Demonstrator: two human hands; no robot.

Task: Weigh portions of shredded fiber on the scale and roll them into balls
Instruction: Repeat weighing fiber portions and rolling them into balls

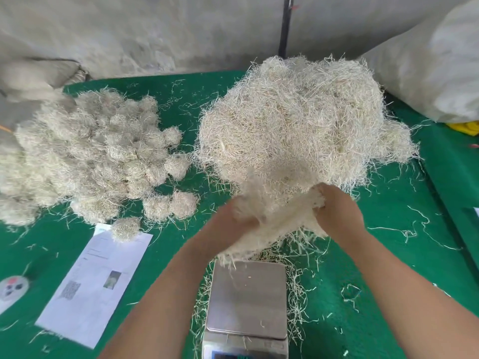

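Observation:
A big loose heap of pale shredded fiber [293, 125] lies on the green table, right of centre. At its near edge my left hand [228, 221] and my right hand [337, 208] both grip a blurred clump of fiber [274, 226], stretched between them just above the far end of the scale. The steel scale [247, 299] stands below my hands, its pan bare except for a few stray strands. A pile of several rolled fiber balls [90, 154] sits on the left.
A printed paper sheet [96, 283] lies left of the scale, one ball [125, 229] resting on its top edge. A white sack [438, 71] leans at the right. A small round device [13, 287] sits at the left edge. Loose strands litter the green cloth [388, 255].

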